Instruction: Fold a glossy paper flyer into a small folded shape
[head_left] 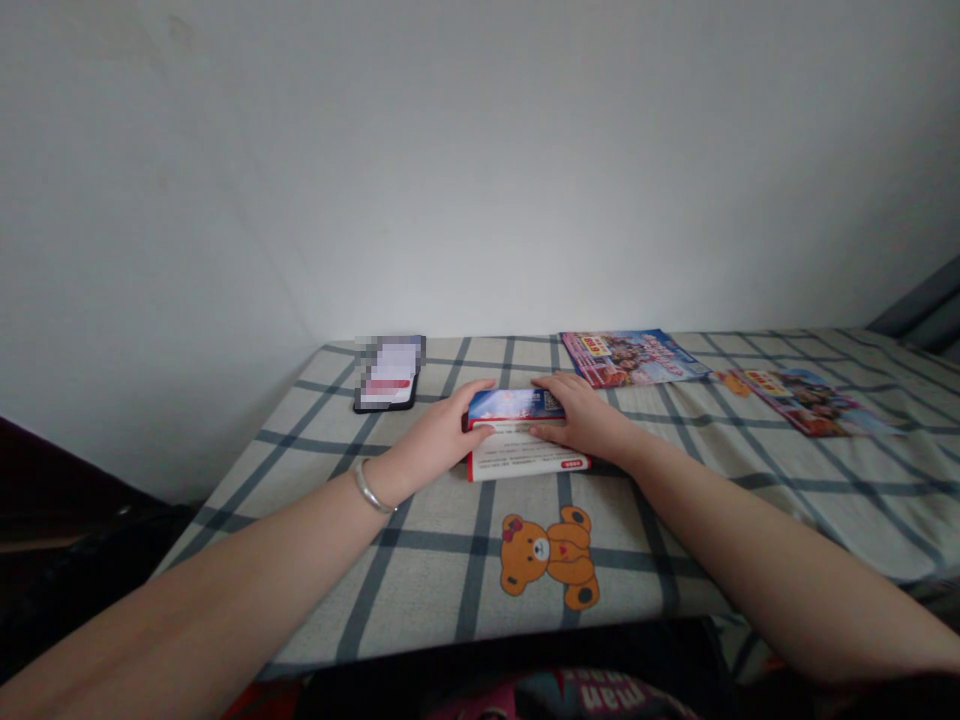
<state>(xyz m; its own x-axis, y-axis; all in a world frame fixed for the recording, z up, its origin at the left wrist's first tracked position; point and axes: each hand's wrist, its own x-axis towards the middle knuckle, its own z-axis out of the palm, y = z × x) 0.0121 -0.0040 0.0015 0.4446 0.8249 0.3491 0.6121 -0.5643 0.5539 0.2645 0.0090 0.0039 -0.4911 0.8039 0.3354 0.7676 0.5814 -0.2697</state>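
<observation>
A folded leaflet (521,438), blue on top with a white, red-edged flap toward me, lies on the checked cloth (750,480). My left hand (435,435) grips its left side, fingers over the top and thumb on the white flap. My right hand (585,415) holds its right side the same way. A silver bracelet (373,490) circles my left wrist.
A dark phone (388,377) lies at the back left near the white wall. Two colourful flyers lie flat at the back right, one (634,356) and another (814,400). An orange bear print (551,555) marks the cloth near me. The cloth's left edge drops to a dark floor.
</observation>
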